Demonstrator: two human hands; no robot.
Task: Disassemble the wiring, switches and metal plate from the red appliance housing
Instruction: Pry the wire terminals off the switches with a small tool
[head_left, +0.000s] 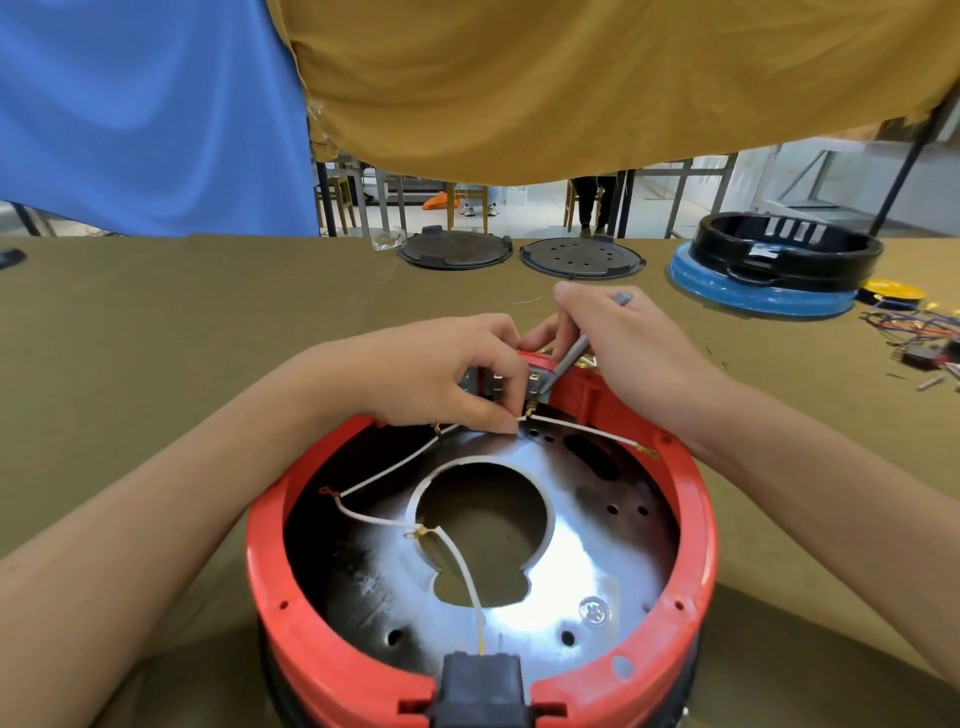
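Switches (511, 382) between left hand (441, 374), right hand (628, 348)

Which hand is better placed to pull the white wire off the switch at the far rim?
Likely the left hand: its fingertips already pinch the white wire next to the switch. The right hand is busy holding the grey tool, whose tip sits at the switch.
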